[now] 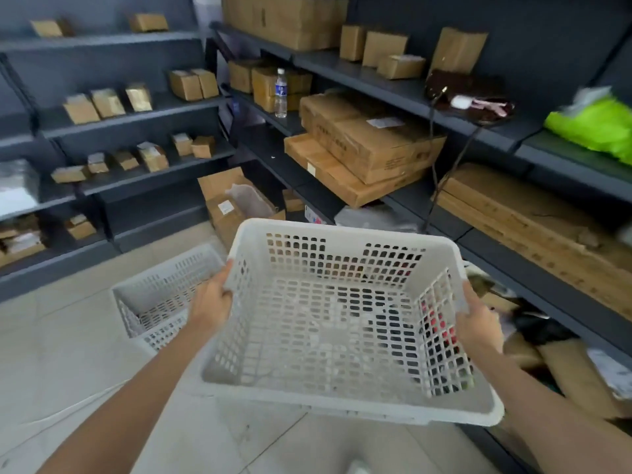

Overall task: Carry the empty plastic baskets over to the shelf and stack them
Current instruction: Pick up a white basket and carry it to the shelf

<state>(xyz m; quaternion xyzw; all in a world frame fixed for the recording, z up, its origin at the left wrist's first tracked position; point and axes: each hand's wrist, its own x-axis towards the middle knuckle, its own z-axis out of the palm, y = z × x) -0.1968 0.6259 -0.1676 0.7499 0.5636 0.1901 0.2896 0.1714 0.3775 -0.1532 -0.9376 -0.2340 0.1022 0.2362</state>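
I hold a white perforated plastic basket (342,323) in the air in front of me, empty, its open top facing up. My left hand (211,301) clamps its left rim, and my right hand (477,323) clamps its right rim, thumb over the edge. Just left of this basket and beyond it, a second white perforated plastic basket (164,295) sits on the pale tiled floor (68,354). Beyond the held basket, dark metal shelving (393,87) carries brown cardboard boxes (372,145) and a clear plastic water bottle (280,94).
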